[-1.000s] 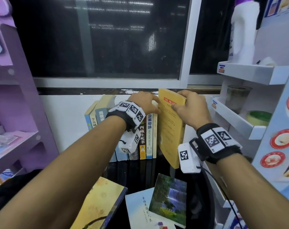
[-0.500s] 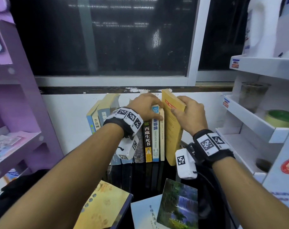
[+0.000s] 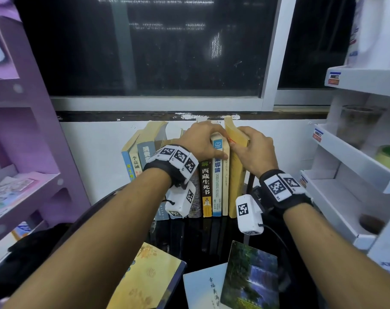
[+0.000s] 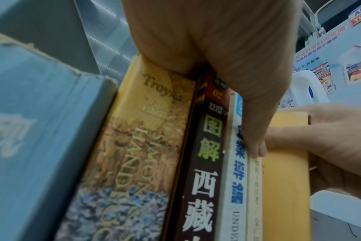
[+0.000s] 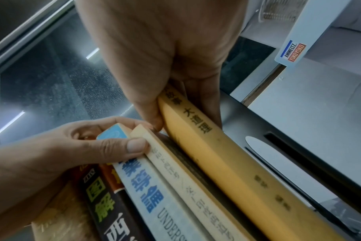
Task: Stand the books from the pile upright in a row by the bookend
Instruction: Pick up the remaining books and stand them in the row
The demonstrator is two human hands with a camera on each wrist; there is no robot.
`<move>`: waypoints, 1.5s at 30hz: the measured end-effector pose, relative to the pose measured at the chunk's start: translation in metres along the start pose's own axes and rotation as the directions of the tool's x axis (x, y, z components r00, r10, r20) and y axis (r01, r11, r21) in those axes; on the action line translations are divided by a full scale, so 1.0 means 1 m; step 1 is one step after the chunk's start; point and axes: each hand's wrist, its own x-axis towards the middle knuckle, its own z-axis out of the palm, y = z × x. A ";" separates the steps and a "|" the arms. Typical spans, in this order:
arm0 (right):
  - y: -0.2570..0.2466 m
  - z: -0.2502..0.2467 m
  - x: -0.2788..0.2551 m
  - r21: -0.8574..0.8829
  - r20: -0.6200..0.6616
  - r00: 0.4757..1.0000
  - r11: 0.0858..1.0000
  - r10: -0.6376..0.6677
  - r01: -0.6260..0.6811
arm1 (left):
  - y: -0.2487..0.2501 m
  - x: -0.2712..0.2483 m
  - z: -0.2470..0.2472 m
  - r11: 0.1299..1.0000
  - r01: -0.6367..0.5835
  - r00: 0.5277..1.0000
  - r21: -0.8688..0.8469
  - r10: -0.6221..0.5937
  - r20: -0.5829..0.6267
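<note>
A row of upright books [image 3: 206, 186] stands against the white wall. My left hand [image 3: 208, 141] grips the tops of the blue-white and cream books [image 5: 155, 187], with the thumb [image 4: 255, 146] on their spines. My right hand [image 3: 243, 141] holds the top of a yellow book [image 3: 235, 175], which stands upright at the row's right end against the cream book. A dark upright plate [image 5: 299, 163] stands just right of the yellow book [image 5: 216, 163]. Three books lie flat at the front: a yellow patterned one [image 3: 149, 279], a white one [image 3: 203, 288] and a waterfall-cover one [image 3: 249, 277].
A purple shelf unit [image 3: 33, 152] stands at the left. A white rack [image 3: 350, 166] at the right holds a cup and a green roll. The window sill [image 3: 145, 103] runs above the row. The black tabletop [image 3: 200, 237] lies between the row and the flat books.
The yellow book has turned from cover-facing and tilted to spine-out and upright, pressed against the row. My right hand came left with it; my left hand stayed on the row.
</note>
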 end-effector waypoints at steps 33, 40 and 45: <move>0.021 -0.005 0.008 0.021 0.454 0.890 1.000 -0.029 0.022 | -0.001 0.001 -0.003 0.999 -0.017 1.000 -0.042 0.017 0.000; 0.016 -0.003 0.008 0.004 0.462 0.887 1.000 0.000 -0.003 | -0.001 0.001 -0.002 0.999 -0.011 1.000 -0.036 0.011 -0.016; 0.012 -0.005 0.006 0.044 0.471 0.882 0.998 0.018 -0.044 | 0.001 0.000 -0.002 0.999 0.004 1.000 -0.048 -0.005 -0.017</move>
